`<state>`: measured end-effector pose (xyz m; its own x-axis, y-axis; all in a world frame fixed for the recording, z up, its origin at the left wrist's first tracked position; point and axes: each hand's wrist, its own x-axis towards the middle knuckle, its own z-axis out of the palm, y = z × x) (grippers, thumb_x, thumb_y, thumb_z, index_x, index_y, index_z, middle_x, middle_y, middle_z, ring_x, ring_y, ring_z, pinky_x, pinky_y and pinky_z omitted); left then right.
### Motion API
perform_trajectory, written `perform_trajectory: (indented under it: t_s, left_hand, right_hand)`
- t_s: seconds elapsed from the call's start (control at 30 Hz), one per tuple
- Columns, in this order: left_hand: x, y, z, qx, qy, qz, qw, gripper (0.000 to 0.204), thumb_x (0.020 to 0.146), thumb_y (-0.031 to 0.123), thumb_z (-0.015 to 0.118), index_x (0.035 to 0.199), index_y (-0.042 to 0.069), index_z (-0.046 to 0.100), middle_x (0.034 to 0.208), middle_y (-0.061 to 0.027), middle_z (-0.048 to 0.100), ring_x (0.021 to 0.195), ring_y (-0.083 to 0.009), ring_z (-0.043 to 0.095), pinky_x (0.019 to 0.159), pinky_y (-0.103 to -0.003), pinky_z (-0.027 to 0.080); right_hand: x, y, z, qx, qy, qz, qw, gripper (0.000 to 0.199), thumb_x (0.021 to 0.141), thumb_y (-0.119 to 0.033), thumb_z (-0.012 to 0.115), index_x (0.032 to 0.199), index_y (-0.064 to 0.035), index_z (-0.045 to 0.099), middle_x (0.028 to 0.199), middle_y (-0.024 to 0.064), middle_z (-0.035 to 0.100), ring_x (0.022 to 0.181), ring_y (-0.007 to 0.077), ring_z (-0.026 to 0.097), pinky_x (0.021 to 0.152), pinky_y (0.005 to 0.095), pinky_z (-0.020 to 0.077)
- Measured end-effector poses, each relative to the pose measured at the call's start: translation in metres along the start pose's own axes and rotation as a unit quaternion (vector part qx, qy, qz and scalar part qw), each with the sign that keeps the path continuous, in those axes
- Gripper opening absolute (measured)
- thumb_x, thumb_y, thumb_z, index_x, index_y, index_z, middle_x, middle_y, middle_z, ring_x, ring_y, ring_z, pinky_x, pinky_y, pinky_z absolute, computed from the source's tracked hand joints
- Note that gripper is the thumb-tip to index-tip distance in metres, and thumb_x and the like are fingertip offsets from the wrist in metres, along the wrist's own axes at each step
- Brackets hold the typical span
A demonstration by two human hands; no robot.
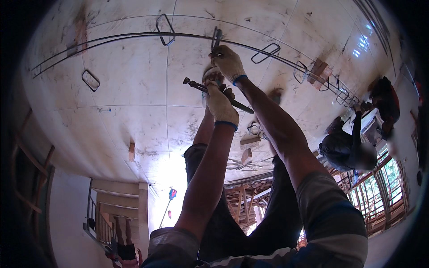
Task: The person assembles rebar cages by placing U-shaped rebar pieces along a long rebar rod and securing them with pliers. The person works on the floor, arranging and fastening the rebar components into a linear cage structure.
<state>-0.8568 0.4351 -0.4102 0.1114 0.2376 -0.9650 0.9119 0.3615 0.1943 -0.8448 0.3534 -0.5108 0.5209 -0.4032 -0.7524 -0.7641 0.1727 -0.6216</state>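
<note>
My left hand [220, 105], in a pale work glove with a blue cuff, is closed around a dark metal bar tool [196, 85] with a notched end; its exact kind is unclear. Just beyond it, my right hand [229, 63], gloved alike, has its fingers closed at a bent steel stirrup [216, 38]. That stirrup stands on long thin rebar [125, 36] running across the floor. A second stirrup [165, 30] loops the rebar to the left, and another [265, 52] is to the right. My fingertips on the stirrup are partly hidden.
A loose stirrup [90, 80] lies on the stained tiled floor [134, 91]. Bricks [319, 71] sit under the rebar's right part. Two co-workers [346, 149] crouch at the right, one reaching to the rebar. Another person [126, 251] is by the stairs [117, 201]. Rods lie far right.
</note>
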Motion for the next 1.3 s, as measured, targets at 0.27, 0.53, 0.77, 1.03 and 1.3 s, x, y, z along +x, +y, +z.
perform_trajectory:
  t_s: [0.27,0.53,0.77,1.03,1.3]
  left_hand:
    - [-0.021,-0.010,0.003,0.006,-0.026,-0.049,0.998,0.035,0.104,0.046,0.055,0.107,0.011,0.057,0.084,-0.0027,0.061,0.065,-0.0170,0.058,0.058,-0.033,0.048]
    - [-0.032,-0.024,0.012,0.050,-0.033,0.007,0.998,0.037,0.106,0.047,0.047,0.101,0.012,0.057,0.075,-0.0031,0.061,0.060,-0.0177,0.055,0.054,-0.031,0.045]
    - [0.010,-0.026,-0.012,0.055,-0.109,0.017,0.992,0.039,0.106,0.048,0.044,0.096,0.012,0.054,0.072,-0.0042,0.060,0.057,-0.0183,0.054,0.052,-0.032,0.045]
    - [-0.049,0.002,-0.017,0.147,-0.141,0.086,0.975,0.027,0.107,0.039,0.052,0.099,0.013,0.051,0.084,-0.0081,0.059,0.069,-0.0201,0.056,0.064,-0.035,0.049]
    - [0.020,0.046,-0.064,0.219,-0.119,0.161,0.955,0.018,0.104,0.027,0.056,0.098,0.011,0.051,0.089,-0.0084,0.060,0.070,-0.0179,0.056,0.063,-0.035,0.048]
  right_hand:
    - [0.007,0.040,-0.020,0.083,0.019,0.011,0.996,0.025,0.082,-0.015,0.070,0.103,-0.0039,0.074,0.102,0.0098,0.078,0.098,0.0211,0.073,0.088,0.0330,0.0550]
    - [-0.004,0.028,-0.030,0.013,-0.074,-0.035,0.997,0.023,0.080,-0.014,0.068,0.100,-0.0062,0.077,0.099,0.0101,0.078,0.089,0.0234,0.075,0.080,0.0333,0.0581]
    - [-0.024,0.048,-0.028,0.070,-0.056,-0.095,0.991,0.030,0.083,-0.018,0.066,0.108,-0.0061,0.075,0.102,0.0105,0.078,0.086,0.0236,0.075,0.077,0.0361,0.0594]
    - [-0.012,0.066,-0.040,0.058,-0.059,0.037,0.996,0.035,0.084,-0.037,0.066,0.102,-0.0079,0.075,0.103,0.0164,0.075,0.102,0.0366,0.071,0.093,0.0416,0.0541]
    - [-0.017,0.058,-0.017,-0.023,-0.010,-0.022,0.999,0.028,0.080,-0.030,0.074,0.098,-0.0089,0.072,0.099,0.0165,0.076,0.100,0.0335,0.072,0.088,0.0436,0.0550]
